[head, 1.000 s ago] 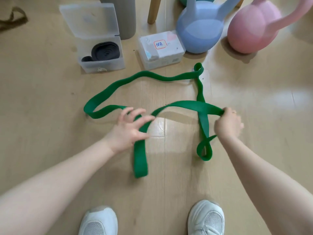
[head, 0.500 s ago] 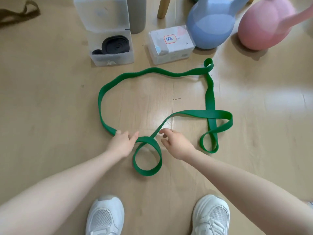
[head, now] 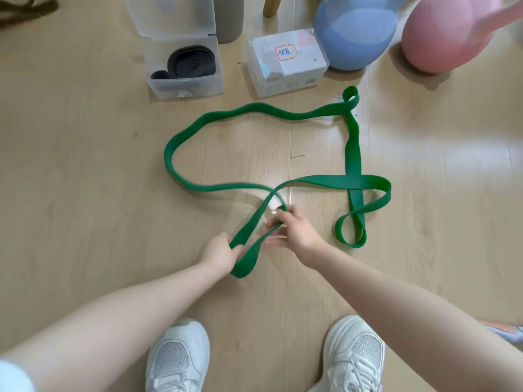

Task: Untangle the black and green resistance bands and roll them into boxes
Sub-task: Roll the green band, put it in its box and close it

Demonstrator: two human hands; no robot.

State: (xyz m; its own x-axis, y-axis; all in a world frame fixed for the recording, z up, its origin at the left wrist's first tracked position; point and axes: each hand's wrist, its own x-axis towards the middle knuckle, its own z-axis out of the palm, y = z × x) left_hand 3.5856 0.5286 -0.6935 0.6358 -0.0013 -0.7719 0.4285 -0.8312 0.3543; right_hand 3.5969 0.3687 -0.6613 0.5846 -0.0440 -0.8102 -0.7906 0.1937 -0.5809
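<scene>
A long green resistance band [head: 353, 154] lies in wide loops on the wooden floor, crossing itself at the right. My left hand [head: 219, 254] grips its near end, a narrow folded loop lifted off the floor. My right hand [head: 294, 230] holds the same loop a little farther along; its fingers are blurred by motion. The black band [head: 192, 63] lies coiled inside an open clear plastic box [head: 186, 86] at the back left. A second clear box [head: 285, 62], lid shut and with a red-framed label, stands to its right.
A blue kettlebell [head: 353, 32] and a pink kettlebell [head: 450, 35] stand at the back right. A grey cylinder [head: 229, 18] and a wooden leg [head: 271, 4] rise behind the boxes. My white shoes [head: 181, 360] are at the bottom. A brown strap [head: 25, 9] lies far left.
The round loop between my hands has been pulled up into a narrow fold. My left hand moved toward me with the end, and the band's left side slid inward across the floor.
</scene>
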